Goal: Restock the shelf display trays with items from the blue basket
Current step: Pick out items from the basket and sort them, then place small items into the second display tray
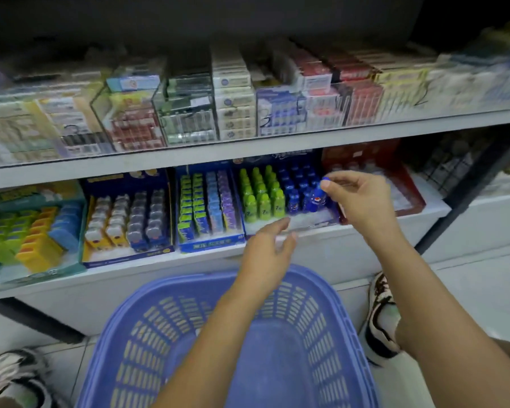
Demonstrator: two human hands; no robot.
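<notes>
Pinched at the cap between thumb and forefinger of the right hand (362,198): one small blue bottle (318,197). Held nearly upright, long axis vertical, cap up, base down among the blue rows, round red-white-blue logo turned toward the camera. Set at the front right corner of the display tray (289,224), beside other blue bottles of the same shape and right of the green bottles (262,198). Glossy plastic, rounded shoulders, narrow neck, domed cap. Other fingers of that hand loosely spread in front of the neighbouring red tray (412,198).

Left hand (268,248) relaxed and holding nothing, back of the hand up, fingers half extended toward the tray's pale front lip; touching it or not, cannot tell.

Tray of printed card, dark blue walls, seated on the white lower shelf (330,248), bottles in straight rows running front to back. Further left on the same shelf, more card trays of flat rectangular packs, blurred.

Below the arms, on the pale floor, the blue basket (147,343): oval, moulded plastic, slotted walls, smooth solid bottom. Patterned sneaker (380,313) just beside its right rim. Upper shelf (248,150) lined with clear boxes of small cartons, blurred.
</notes>
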